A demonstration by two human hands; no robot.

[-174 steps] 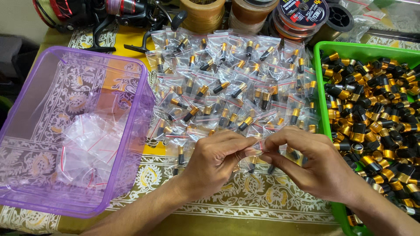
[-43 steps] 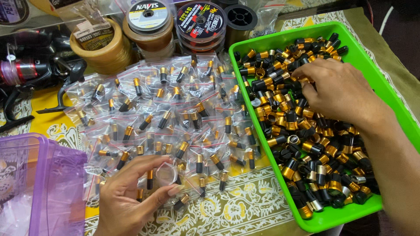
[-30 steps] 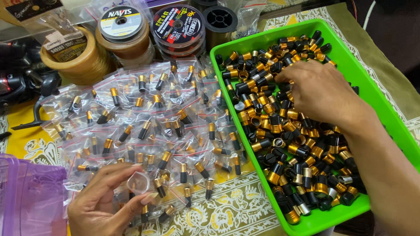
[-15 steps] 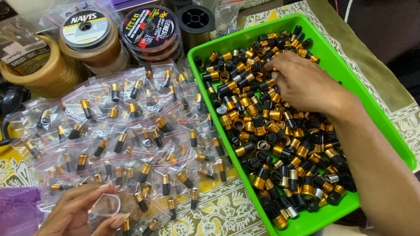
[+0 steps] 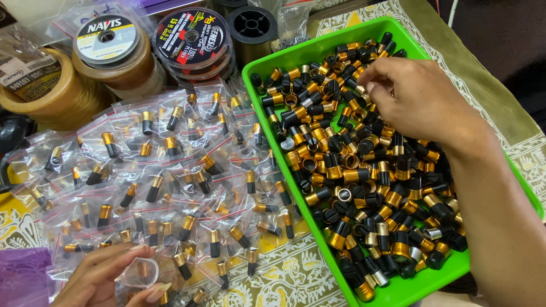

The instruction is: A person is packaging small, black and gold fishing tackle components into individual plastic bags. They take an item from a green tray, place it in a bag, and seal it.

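My right hand (image 5: 418,99) reaches into the green tray (image 5: 273,54), fingertips down among several black and gold cylindrical parts (image 5: 352,170) near its far side; whether it grips one is hidden. My left hand (image 5: 114,278) at the bottom left holds a small clear plastic bag (image 5: 142,272) pinched open between thumb and fingers. Between the hands, several small bagged parts (image 5: 170,176) lie spread over the patterned cloth.
Spools of line (image 5: 193,42) and brown tape rolls (image 5: 48,88) stand along the far edge. A black spool (image 5: 252,25) sits behind the tray. A corner of a purple plastic container (image 5: 23,278) shows at the bottom left.
My right hand left the bag and moved into the green tray, working toward its far side. My left hand stays low with the open bag. The view has shifted right.
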